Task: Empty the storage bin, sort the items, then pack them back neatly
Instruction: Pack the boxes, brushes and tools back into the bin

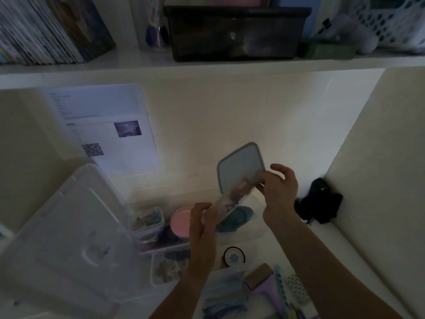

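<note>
So you've got one blue-lidded container [239,180] pinched in both your left hand [202,224] and right hand [279,192], tilted lid-up-right over the one open storage bin [161,226].

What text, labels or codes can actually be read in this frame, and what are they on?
None is legible.
White printed sheet on the wall: lines of text, too blurred to read.
Same sheet: a QR-like code square, not decodable.
Spines of the stacked books on the shelf: nothing readable.
</note>
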Tool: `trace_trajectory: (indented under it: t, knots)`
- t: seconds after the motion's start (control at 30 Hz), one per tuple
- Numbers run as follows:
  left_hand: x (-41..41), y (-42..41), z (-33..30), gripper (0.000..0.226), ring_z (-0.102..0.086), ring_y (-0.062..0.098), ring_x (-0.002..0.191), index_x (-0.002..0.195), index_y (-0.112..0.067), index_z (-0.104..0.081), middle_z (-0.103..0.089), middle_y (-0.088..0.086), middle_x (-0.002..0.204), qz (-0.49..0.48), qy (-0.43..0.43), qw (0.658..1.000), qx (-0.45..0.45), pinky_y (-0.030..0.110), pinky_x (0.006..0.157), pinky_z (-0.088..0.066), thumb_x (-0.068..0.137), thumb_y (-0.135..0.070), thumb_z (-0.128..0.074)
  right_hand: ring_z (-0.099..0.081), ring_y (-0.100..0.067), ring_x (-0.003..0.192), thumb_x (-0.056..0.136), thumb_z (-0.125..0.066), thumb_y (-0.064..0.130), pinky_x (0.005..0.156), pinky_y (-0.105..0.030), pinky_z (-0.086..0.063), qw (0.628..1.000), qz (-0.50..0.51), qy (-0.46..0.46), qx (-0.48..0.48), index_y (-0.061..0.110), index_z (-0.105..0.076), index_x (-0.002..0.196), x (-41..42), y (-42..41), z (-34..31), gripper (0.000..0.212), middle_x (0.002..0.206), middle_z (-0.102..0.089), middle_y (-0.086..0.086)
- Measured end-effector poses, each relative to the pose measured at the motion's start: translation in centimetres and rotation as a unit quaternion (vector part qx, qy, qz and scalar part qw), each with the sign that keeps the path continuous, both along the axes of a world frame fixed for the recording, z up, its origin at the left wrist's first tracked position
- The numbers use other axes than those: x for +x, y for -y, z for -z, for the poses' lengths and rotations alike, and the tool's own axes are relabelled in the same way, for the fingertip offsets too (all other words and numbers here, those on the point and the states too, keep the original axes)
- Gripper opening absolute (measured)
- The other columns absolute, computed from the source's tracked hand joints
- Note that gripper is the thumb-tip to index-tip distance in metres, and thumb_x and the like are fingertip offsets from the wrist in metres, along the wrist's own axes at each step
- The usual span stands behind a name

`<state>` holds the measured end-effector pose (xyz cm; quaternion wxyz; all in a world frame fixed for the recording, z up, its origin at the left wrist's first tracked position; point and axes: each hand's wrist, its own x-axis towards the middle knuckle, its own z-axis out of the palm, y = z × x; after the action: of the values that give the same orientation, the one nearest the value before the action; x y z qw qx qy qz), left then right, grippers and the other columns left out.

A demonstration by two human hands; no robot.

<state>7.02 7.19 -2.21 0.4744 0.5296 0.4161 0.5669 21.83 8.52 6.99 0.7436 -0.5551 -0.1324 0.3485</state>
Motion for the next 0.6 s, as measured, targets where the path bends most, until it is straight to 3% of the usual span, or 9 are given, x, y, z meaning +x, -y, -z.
trace_trajectory:
  t: [0.1,0.2,0.3,0.37,0.5,0.6]
  knots:
    - [0.1,0.2,-0.6,0.012,-0.052,0.009,0.065,0.096,-0.005,-0.057,-0.054,-0.001,0.078,0.006,0.043,0.999,-0.026,0.016,0.054,-0.042,0.102,-0.013,-0.049,-0.069,-0.027,0.093,0.083,-0.066,-0.003,0.079,-0.037,-0.061,0.996,-0.028,0.079,-0.022,0.015,-0.064,0.114,0.5,0.2,1.0,0.036,0.101,-0.069,-0.016]
    - [-0.1,0.0,-1.0,0.025,-0.049,0.011,0.063,0.095,-0.005,-0.059,-0.053,-0.001,0.074,0.013,0.075,0.997,-0.026,0.02,0.054,-0.04,0.094,-0.03,-0.056,-0.071,-0.025,0.091,0.083,-0.064,-0.006,0.078,-0.035,-0.061,0.991,-0.055,0.123,-0.02,0.01,-0.071,0.114,1.3,0.7,1.5,0.036,0.096,-0.074,-0.011]
    - [-0.9,-0.4,-0.9,0.024,-0.055,0.022,0.077,0.092,-0.003,-0.057,-0.055,0.012,0.084,0.027,0.076,0.997,-0.015,0.036,0.064,-0.046,0.092,-0.027,-0.054,-0.07,-0.023,0.092,0.084,-0.062,-0.005,0.08,-0.036,-0.06,0.988,-0.015,0.154,0.021,0.008,-0.073,0.107,2.6,1.6,1.1,0.029,0.093,-0.074,-0.006]
    - [-1.4,-0.7,-0.5,0.023,-0.06,0.027,0.087,0.096,-0.005,-0.057,-0.058,0.015,0.093,0.037,0.078,0.996,-0.014,0.038,0.067,-0.051,0.092,-0.027,-0.054,-0.068,-0.022,0.092,0.086,-0.06,-0.005,0.082,-0.037,-0.059,0.984,0.023,0.165,0.057,0.006,-0.072,0.106,3.8,2.0,0.2,0.026,0.094,-0.073,-0.008]
    - [-2.0,-1.1,-0.3,0.032,-0.06,0.016,0.106,0.113,-0.009,-0.062,-0.064,-0.002,0.11,0.033,0.062,0.998,0.001,0.02,0.08,-0.051,0.091,-0.03,-0.051,-0.068,-0.02,0.096,0.087,-0.06,-0.007,0.081,-0.033,-0.058,0.97,-0.014,0.217,0.107,0.003,-0.071,0.108,5.1,2.6,-1.2,0.026,0.102,-0.072,-0.015]
    - [-1.9,-1.4,-0.1,0.032,-0.056,0.011,0.116,0.126,-0.017,-0.061,-0.062,-0.006,0.122,0.029,0.065,0.997,-0.021,0.019,0.085,-0.051,0.097,-0.02,-0.046,-0.068,-0.014,0.094,0.088,-0.063,-0.006,0.08,-0.026,-0.055,0.925,-0.052,0.357,0.12,0.015,-0.072,0.103,4.6,3.6,-1.2,0.027,0.1,-0.072,-0.007]
